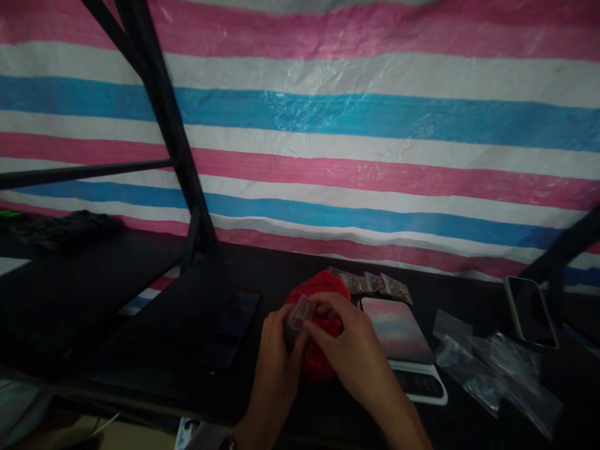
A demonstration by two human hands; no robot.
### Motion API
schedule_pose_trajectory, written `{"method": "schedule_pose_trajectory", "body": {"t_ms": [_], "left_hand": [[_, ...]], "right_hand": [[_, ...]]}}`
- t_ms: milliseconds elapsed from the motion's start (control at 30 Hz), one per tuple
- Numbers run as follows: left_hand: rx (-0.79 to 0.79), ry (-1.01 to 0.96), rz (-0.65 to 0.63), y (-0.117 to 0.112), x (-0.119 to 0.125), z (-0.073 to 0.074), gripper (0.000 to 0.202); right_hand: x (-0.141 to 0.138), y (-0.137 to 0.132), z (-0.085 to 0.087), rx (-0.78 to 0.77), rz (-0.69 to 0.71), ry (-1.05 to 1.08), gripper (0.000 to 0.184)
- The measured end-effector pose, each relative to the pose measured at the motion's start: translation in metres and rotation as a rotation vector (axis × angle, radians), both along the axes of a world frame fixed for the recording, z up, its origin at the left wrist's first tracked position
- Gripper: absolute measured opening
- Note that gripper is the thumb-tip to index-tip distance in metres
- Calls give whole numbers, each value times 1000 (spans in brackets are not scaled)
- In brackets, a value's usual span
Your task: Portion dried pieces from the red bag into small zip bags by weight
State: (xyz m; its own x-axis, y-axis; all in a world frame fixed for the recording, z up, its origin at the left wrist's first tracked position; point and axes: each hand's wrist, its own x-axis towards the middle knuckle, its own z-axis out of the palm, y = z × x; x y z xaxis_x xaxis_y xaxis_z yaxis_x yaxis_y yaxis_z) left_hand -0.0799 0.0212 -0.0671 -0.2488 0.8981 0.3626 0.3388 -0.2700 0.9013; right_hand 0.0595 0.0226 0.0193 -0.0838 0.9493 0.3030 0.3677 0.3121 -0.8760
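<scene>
Between my two hands is a small clear plastic bag (301,310), its upper part showing above the fingers. My left hand (274,340) is closed around the bag's lower left side. My right hand (344,331) pinches the bag's edge with thumb and finger. Whatever lies inside the bag is too dark to make out. Just behind and beneath the hands sits a red plastic bag (323,362), partly covered by them. A digital scale (398,331) with a shiny plate stands right of my right hand, close to the forearm.
Several small filled clear bags (396,287) lie behind the scale. Flat clear plastic bags (497,369) are spread to its right, near a phone (531,311) propped at an angle. A dark phone-like slab (232,328) lies left of my hands. A black metal post (171,125) rises at left.
</scene>
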Motion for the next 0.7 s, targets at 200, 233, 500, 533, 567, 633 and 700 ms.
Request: {"method": "schedule_pose_trajectory", "body": {"t_ms": [200,233,500,533,567,633,700], "left_hand": [[-17,-66,-22,0,1,-3,38],[-22,-75,-9,-1,0,-4,38],[-198,-255,179,-7,-5,7,57],[-211,-260,175,-7,-5,8,57],[-219,-264,169,-6,-4,9,57],[-221,-283,160,-4,-2,10,55],[-212,-317,160,-2,-1,11,52]], "right_hand": [[1,2,-1,117,-56,-84,30],[2,5,-2,135,-100,-63,26],[13,38,-35,-125,-169,-427,15],[12,40,-40,-120,-175,-458,17],[11,40,-43,-107,-179,-476,18],[6,40,-48,-83,-181,-485,19],[0,39,-49,-101,-171,-469,16]]}}
